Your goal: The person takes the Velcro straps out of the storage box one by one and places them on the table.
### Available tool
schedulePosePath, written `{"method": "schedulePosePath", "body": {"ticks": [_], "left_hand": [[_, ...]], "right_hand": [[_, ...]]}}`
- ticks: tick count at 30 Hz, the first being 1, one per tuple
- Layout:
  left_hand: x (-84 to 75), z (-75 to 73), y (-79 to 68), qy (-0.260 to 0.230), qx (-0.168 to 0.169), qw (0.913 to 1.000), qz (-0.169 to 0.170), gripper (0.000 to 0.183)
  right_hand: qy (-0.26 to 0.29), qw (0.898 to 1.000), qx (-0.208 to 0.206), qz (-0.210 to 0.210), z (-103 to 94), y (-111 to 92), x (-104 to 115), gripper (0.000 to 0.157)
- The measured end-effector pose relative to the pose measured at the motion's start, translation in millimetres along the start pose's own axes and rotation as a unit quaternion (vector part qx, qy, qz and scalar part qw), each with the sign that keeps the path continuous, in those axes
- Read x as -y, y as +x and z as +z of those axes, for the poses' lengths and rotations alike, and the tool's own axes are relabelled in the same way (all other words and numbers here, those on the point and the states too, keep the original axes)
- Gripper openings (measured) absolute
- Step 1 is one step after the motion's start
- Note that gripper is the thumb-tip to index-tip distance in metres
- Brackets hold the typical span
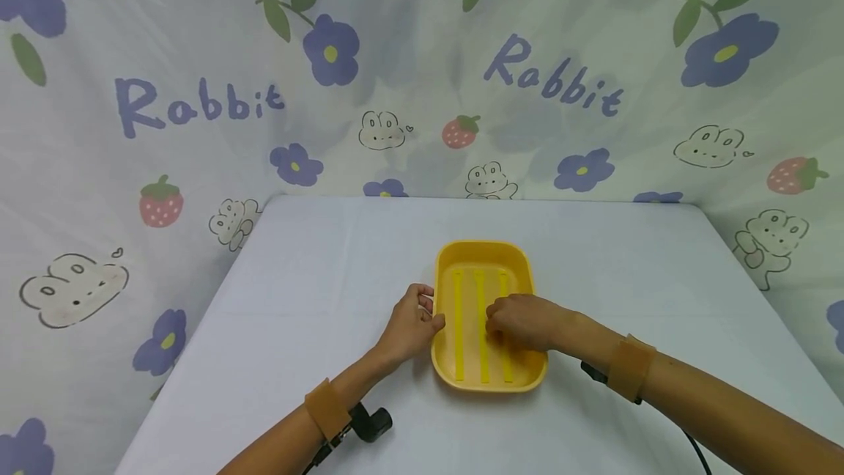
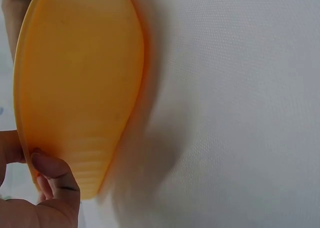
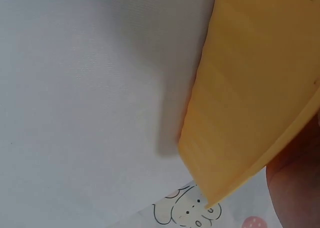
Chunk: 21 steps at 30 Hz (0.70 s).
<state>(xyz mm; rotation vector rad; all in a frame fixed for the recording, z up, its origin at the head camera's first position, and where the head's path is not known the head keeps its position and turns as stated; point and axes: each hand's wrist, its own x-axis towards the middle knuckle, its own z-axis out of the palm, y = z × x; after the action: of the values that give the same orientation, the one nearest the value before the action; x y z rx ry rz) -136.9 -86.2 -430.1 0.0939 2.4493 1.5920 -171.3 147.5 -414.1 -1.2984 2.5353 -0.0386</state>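
A yellow rectangular tray [image 1: 488,248] with rounded corners lies on the table. Three bright yellow strips run lengthwise along its floor: a left strip [image 1: 458,328], a middle strip [image 1: 480,299] and a right strip [image 1: 506,372]. My left hand [image 1: 410,325] grips the tray's left side, thumb over the rim and bent fingers [image 2: 52,168] against the outer wall. Reaching in over the right rim, my right hand [image 1: 524,319] bends its fingers down toward the floor and covers part of the right strip. Its fingertips are hidden, so I cannot tell whether they pinch a strip.
The white table [image 1: 316,262] reaches out around the tray. Behind it hangs a curtain [image 1: 422,57] printed with rabbits, flowers and strawberries. Each wrist wears a brown band, the left band [image 1: 327,409] carrying a small black camera [image 1: 371,424]. A black cable [image 1: 696,451] trails below the right forearm.
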Motion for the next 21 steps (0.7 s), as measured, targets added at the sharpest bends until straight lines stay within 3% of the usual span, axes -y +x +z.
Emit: {"method": "schedulePosePath", "body": {"ticks": [13, 21], "left_hand": [[1.2, -1.4, 0.1, -0.004, 0.004, 1.0, 0.004, 0.045], [1.7, -1.2, -1.2, -0.015, 0.009, 0.9998, -0.001, 0.048]], "right_hand": [[-0.035, 0.999, 0.025, -0.012, -3.7, 1.5, 3.7, 0.006], [-0.023, 0.999, 0.043, -0.006, -4.0, -0.6, 4.1, 0.005]]}}
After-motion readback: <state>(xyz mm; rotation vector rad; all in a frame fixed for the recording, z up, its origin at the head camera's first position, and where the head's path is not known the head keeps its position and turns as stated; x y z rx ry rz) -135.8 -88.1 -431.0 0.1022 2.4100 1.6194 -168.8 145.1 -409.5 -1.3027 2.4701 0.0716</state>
